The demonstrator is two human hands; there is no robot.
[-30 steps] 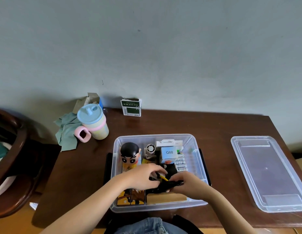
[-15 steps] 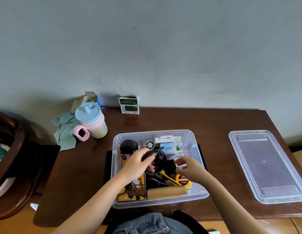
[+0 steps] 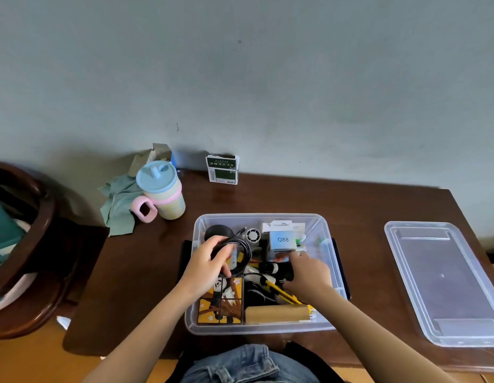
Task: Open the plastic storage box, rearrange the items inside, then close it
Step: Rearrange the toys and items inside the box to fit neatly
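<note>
The clear plastic storage box (image 3: 201, 326) stands open on the brown table, packed with items. Its clear lid (image 3: 444, 283) lies flat on the table to the right. My left hand (image 3: 205, 268) grips a coiled black cable (image 3: 244, 251) above the box's left side, over a cartoon figure whose black head (image 3: 216, 232) shows behind. My right hand (image 3: 309, 275) reaches into the middle of the box, fingers on a black item (image 3: 284, 269) below a white "Q88" box (image 3: 283, 240). A yellow utility knife (image 3: 281, 293) and a tan roll (image 3: 276, 313) lie near the front.
A pastel cup with a blue lid and pink handle (image 3: 161, 193) stands at the back left beside a green cloth (image 3: 117, 204). A small green and white carton (image 3: 222, 170) leans at the wall. A dark wooden chair (image 3: 27, 244) is on the left.
My left hand lifted the black cable from the front of the box and carried it toward the back left. My right hand let go of it and moved to the middle items.
</note>
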